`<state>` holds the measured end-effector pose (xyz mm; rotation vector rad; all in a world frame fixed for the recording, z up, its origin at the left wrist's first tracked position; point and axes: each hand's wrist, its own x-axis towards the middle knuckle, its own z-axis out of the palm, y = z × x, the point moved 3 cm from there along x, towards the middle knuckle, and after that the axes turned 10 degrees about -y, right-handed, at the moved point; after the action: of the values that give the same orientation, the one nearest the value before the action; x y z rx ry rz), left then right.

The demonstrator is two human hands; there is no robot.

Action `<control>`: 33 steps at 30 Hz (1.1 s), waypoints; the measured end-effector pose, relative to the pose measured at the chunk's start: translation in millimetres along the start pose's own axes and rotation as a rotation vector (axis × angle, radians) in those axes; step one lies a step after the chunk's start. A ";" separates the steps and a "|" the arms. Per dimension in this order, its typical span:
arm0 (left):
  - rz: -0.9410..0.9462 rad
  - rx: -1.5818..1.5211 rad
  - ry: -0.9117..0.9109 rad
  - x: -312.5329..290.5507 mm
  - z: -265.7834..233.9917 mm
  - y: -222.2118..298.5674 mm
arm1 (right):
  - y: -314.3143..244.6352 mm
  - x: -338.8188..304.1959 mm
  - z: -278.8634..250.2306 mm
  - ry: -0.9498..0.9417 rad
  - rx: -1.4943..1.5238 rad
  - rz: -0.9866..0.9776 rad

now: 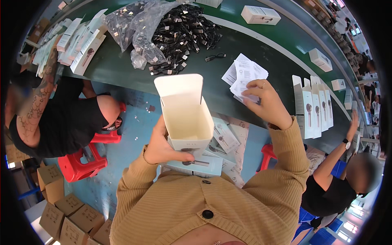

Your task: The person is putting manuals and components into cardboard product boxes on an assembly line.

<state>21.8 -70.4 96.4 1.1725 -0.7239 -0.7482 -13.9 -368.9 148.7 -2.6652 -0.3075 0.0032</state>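
Note:
My left hand is closed round an open white box, which I hold upright in front of my chest. Its top flap stands raised at the far side, and the pale inside shows no contents. Over a loose stack of white printed leaflets on the table is my right hand. Its fingers are curved and apart, with the tips at the near right edge of the papers. On my lap, below the held box, lie several more boxes with a picture of a handheld device, partly hidden by it.
Black cables are heaped beside a clear plastic bag on the dark green table. A single cable lies near the leaflets. Upright boxes stand at right. Co-workers sit either side; a red stool and cartons are left.

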 end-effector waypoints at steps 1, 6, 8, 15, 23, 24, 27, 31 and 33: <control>0.045 0.092 -0.014 1.7 0.5 2.8 | 1.3 0.2 -0.3 0.023 0.017 0.018; -0.031 0.252 -0.008 13.1 3.3 11.4 | -15.1 -10.2 -40.4 0.448 -0.208 0.106; -0.058 0.295 -0.005 16.1 4.9 10.6 | -37.2 -22.9 -65.2 0.568 0.135 0.230; -0.097 0.331 -0.100 30.4 15.9 16.2 | -86.1 -36.9 -113.2 0.492 0.555 -0.181; -0.078 0.385 -0.238 25.4 15.9 18.6 | -113.6 22.3 -63.6 -0.032 0.194 -0.318; -0.151 0.305 -0.199 22.7 14.7 16.9 | -113.9 27.1 -56.6 -0.071 0.234 -0.299; -0.159 0.225 -0.096 11.8 6.2 9.7 | -92.9 42.0 -61.9 0.164 0.276 -0.231; -0.121 0.156 -0.008 -0.8 -4.4 2.0 | -38.9 93.9 -31.4 0.208 0.227 -0.058; -0.120 0.140 -0.012 -0.2 -3.1 3.6 | -5.6 114.2 -2.1 0.187 -0.029 -0.084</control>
<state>24.8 -67.8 99.2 1.3490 -0.7303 -0.8150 96.4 -340.2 158.6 -2.6542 -0.3603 -0.2770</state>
